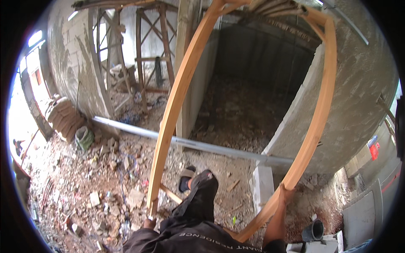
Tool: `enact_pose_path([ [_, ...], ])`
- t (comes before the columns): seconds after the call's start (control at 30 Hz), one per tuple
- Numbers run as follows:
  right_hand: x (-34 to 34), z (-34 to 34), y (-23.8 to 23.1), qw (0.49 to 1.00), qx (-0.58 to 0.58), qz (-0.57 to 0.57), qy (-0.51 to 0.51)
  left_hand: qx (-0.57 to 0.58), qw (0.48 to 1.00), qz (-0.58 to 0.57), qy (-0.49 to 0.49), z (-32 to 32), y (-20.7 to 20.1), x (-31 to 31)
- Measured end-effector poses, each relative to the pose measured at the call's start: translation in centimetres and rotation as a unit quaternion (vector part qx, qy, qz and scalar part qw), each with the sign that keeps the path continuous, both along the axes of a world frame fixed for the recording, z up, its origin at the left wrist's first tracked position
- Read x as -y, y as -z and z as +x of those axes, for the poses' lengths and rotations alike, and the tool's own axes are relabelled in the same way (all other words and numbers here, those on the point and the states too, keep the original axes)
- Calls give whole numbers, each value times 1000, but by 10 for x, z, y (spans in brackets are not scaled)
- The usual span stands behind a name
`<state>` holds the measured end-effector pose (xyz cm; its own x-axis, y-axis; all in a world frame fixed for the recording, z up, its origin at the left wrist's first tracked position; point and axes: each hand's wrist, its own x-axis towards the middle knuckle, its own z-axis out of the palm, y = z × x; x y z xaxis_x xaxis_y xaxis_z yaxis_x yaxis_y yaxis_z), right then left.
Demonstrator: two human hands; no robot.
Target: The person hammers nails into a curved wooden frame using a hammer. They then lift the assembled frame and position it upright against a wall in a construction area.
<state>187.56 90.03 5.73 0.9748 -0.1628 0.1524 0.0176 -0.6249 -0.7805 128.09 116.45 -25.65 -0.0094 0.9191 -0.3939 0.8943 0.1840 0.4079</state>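
Observation:
A large wooden door frame [173, 105] stands around me, its two posts rising on either side and its top bar up by the doorway ahead. My right hand [287, 194] is closed around the lower part of the right post. Down at the lower end of the left post, my left hand [149, 223] is closed on the wood, its fingers partly hidden. A thin wooden brace [171, 194] runs from the left post toward my leg. One sandalled foot [185, 179] is on the rubble between the posts.
A long grey metal bar [202, 146] crosses in front of the doorway. Pale blocks [263, 185] stand near the right post. Broken rubble [101, 181] covers the ground at left, with stacked sacks [63, 116] beyond. A dark bucket [313, 231] sits at lower right.

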Motion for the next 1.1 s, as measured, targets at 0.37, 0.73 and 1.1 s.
enact_pose_path([
  [0.37, -18, -1, 17, 997, 60, 46, -21, 220, 951, 217, -9, 144, -23, -117],
  [0.73, -44, -7, 5, 980, 100, 83, 152, 308, 778, 545, -46, 333, -289, -414],
  [1.1, -42, 10, 40, 957, 31, 128, 259, 187, 873, 449, 37, 413, -358, -457],
])
